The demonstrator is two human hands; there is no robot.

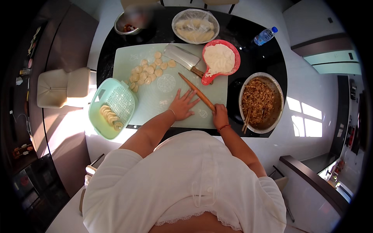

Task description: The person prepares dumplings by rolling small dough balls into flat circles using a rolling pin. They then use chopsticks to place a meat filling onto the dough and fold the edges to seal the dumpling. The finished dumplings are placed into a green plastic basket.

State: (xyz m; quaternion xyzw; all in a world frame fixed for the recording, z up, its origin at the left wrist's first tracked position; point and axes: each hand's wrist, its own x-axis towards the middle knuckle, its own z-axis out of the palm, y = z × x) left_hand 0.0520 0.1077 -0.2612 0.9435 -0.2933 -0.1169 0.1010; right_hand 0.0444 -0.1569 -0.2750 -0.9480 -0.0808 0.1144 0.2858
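On the pale green kneading mat (145, 104), my left hand (182, 106) lies flat with its fingers spread, the fingertips beside a tapered wooden rolling pin (199, 93). The near right end of the pin is in my right hand (220, 116); its far end points up and left. Several small dough pieces (150, 70) lie in a cluster at the mat's upper left. A cleaver (181, 56) with a wooden handle rests at the top of the mat. Its handle runs partly under a red scoop-shaped bowl of flour (219, 58). Whether anything lies beneath my left palm is hidden.
At left, a mint green basket (92, 109) holds several round dough wrappers (108, 116). To the right stands a metal bowl of brown filling (258, 100) with chopsticks (247, 121). A plastic-covered bowl of dough (195, 26), a metal bowl (119, 24) and a water bottle (264, 36) stand farther back.
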